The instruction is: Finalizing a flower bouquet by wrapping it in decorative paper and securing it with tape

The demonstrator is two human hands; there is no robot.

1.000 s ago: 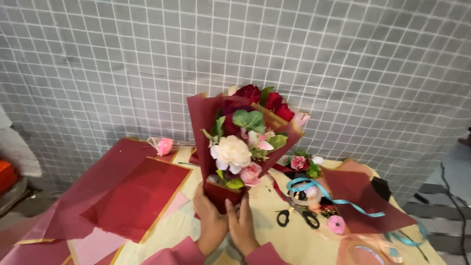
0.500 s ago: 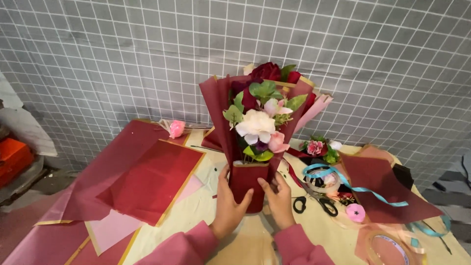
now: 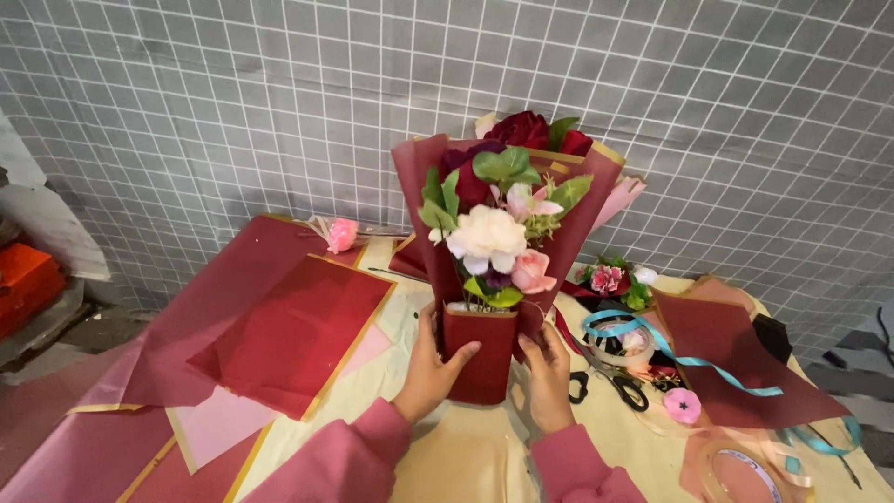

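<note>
A bouquet [image 3: 498, 233] of white, pink and dark red flowers stands upright on the table, wrapped in dark red paper with gold edges. My left hand [image 3: 433, 368] grips the left side of its narrow base, thumb across the front. My right hand [image 3: 548, 373] holds the right side of the base. Both sleeves are pink.
Large dark red and pink wrapping sheets [image 3: 279, 326] lie at the left on the cream table [image 3: 466, 456]. Black scissors [image 3: 615, 384], teal ribbon [image 3: 689, 359], a small pink flower [image 3: 683, 406], tape rolls [image 3: 740, 470] and loose flowers [image 3: 610, 279] lie at the right. A gridded wall [image 3: 233, 112] stands behind.
The bouquet now sits more to the right and lower in view, and looks more upright. Both hands have stayed around its base.
</note>
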